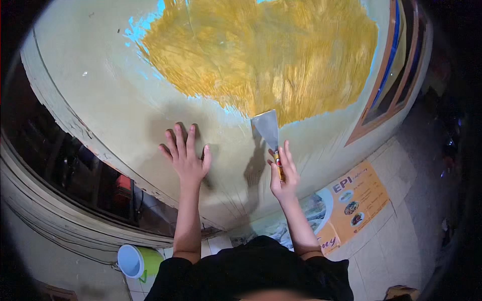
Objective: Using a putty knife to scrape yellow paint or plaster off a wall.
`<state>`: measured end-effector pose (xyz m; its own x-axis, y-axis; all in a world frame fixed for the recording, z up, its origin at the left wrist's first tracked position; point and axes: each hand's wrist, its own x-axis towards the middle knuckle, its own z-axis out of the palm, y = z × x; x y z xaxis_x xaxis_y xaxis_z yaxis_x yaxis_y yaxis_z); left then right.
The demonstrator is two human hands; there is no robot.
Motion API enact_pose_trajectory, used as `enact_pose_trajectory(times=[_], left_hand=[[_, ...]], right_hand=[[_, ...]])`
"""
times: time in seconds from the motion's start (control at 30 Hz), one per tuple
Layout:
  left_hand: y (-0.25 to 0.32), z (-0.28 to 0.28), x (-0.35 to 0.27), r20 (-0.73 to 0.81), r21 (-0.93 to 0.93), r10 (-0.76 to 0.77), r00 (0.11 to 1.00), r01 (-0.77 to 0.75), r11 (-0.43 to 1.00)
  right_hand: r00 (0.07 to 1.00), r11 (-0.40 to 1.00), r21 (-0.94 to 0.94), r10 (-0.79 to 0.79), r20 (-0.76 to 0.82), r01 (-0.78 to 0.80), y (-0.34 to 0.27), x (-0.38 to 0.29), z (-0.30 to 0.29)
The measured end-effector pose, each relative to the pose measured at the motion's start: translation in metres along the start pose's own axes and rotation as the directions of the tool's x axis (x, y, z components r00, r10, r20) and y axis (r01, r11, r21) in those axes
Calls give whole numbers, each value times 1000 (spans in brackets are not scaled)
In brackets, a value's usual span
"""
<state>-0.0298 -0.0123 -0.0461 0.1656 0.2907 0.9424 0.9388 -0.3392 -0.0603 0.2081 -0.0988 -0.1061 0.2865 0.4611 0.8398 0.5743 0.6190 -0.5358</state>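
My right hand (286, 175) grips the handle of a putty knife (268, 128), whose wide metal blade points up the wall. The blade's edge meets the lower border of a large yellow-brown patch (260, 56) on the pale painted wall (124, 124). Bits of bright blue rim that patch, mostly along its left and lower borders. Lower left of the blade, my left hand (188, 158) is spread with its fingers apart, at the wall and holding nothing. Whether its palm presses on the surface cannot be told.
A wood-framed window (395, 101) is set into the wall at right. A dark doorway with a worn frame (81, 129) opens at left. On the tiled floor (371, 248) lie a printed orange banner (361, 203) and a green bucket (150, 259) with a pale inside.
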Motion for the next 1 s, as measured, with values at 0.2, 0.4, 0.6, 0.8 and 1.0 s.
enact_pose_trajectory(times=[0.2,0.4,0.6,0.8,1.0], left_hand=[[4,8,-32,63,16,20,998,-21,1000],[13,7,-35,98,18,-19,995,17,1000],[25,19,-31,7,-44,-107,994,107,993],[41,27,-15,2,-62,-137,991,137,989],[36,47,-24,-83,93,14,996,-6,996]], right_hand=[[988,971,204,105,115,-127,14,-56,10],[993,964,248,111,-27,-101,16,-31,10],[995,992,78,99,19,-100,27,-32,7],[992,991,68,109,65,-113,38,-16,-2],[994,993,34,109,21,-109,22,4,1]])
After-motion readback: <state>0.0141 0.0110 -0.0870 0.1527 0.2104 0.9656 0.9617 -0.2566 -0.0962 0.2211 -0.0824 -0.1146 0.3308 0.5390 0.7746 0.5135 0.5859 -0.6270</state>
